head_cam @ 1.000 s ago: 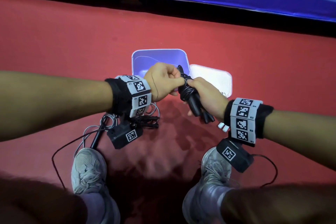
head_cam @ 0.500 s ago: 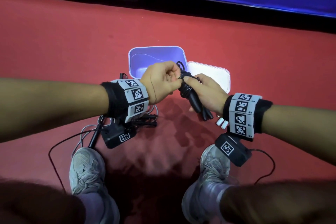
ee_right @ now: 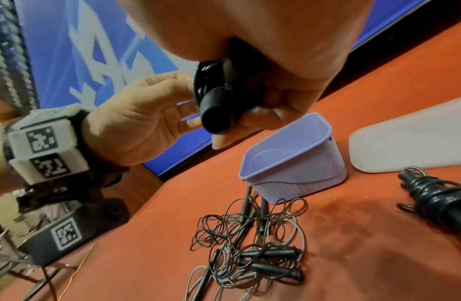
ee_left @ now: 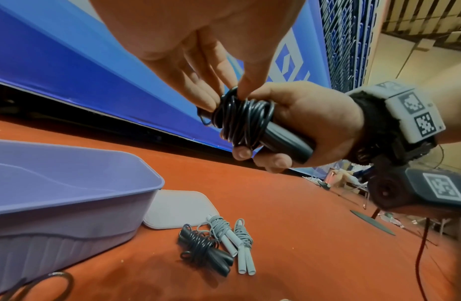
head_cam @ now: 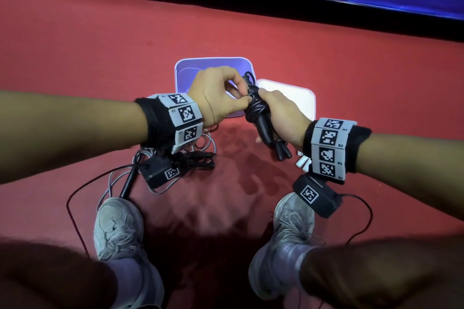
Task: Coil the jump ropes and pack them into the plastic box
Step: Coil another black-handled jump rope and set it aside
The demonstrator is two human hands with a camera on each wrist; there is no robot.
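- A coiled black jump rope [head_cam: 258, 110] is grasped at mid-frame by the right hand [head_cam: 283, 118], fingers wrapped round its handles.
- A cord loop is pinched by the left hand [head_cam: 216, 95].
- The purple plastic box [head_cam: 185, 70] is seen just behind the hands, on the red floor [head_cam: 100, 45].

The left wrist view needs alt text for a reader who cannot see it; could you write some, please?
Two hands hold a black jump rope wound round its handles: the right hand grips it, the left hand pinches the cord. Below sit an empty purple box, its lid and three coiled ropes.
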